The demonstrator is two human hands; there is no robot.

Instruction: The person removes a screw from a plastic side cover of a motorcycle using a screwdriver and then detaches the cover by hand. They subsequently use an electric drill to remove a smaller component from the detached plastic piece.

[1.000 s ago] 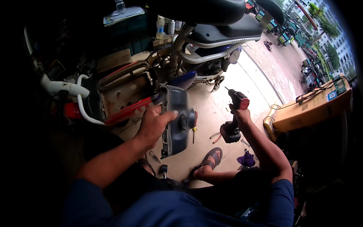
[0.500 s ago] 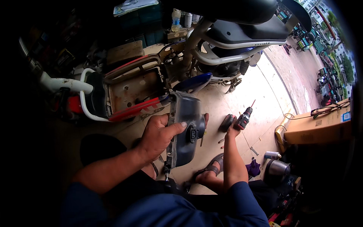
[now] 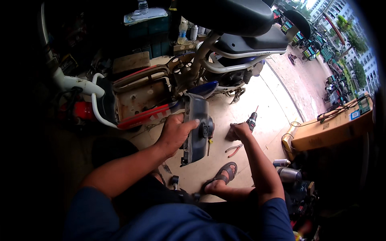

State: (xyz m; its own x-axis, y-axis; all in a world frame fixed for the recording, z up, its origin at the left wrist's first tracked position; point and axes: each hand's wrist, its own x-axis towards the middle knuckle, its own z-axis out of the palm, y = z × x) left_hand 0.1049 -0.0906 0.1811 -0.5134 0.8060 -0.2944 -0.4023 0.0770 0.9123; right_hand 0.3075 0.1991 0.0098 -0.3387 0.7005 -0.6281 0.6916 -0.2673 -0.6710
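Note:
My left hand (image 3: 173, 134) is closed round the edge of a black plastic case (image 3: 196, 146), its thumb lying over the near face. A three-pin socket (image 3: 205, 129) is set into that face. The case is held tilted above the floor, in front of my knees. Off to the right, my right hand (image 3: 241, 130) wraps the handle of a cordless drill (image 3: 252, 119), whose bit points away from me. The dark base of the drill shows left of my fingers. Below that hand, red-handled pliers (image 3: 233, 150) lie on the floor.
The electric scooter frame (image 3: 144, 114) with an open, rusty tray stands ahead, under black seats (image 3: 245, 42). A cardboard box (image 3: 329, 126) sits at right, cables on top. Near it are a spray can (image 3: 281, 162) and a metal pot (image 3: 289, 175). My sandalled foot (image 3: 221, 176) is below the case.
My right hand and the drill have shifted slightly left and turned, the bit now pointing more straight ahead. The black case has risen a little. The pliers now show more clearly.

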